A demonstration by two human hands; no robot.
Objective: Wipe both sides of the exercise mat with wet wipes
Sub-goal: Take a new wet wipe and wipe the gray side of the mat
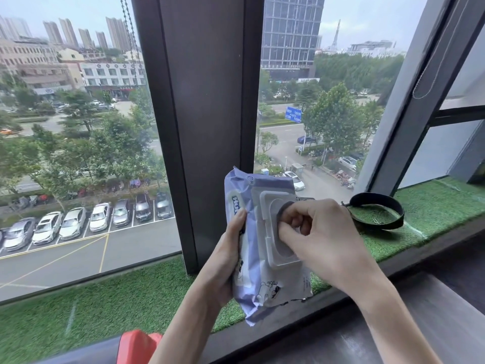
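Holding a pack of wet wipes (265, 282) up in front of a big window (78, 127), a person stood at a window ledge (126, 298) covered in green fake grass. The pack was light purple with little cartoon drawings on it, and it had a white plastic lid frame (270, 248) on its front. It stood up on end in the air, just above the grass and not touching it.

The left grip (223, 261) held the pack by its left edge, with the thumb on the front and the fingers round the back. The right grip (320, 232) was at the hole in the lid frame, its fingers (288, 224) curled and pushed together right at the hole. I cannot tell if they had hold of a wipe, since the fingers hid the spot.

A black strap (378, 211) lay in a loop on the grass, near the right grip but apart from it. A wide dark post (210, 101) split the window behind the pack. Something red (136, 345) showed at the bottom edge, too cut off to tell what it was. Outside were parked cars (78, 222), trees and tall buildings.
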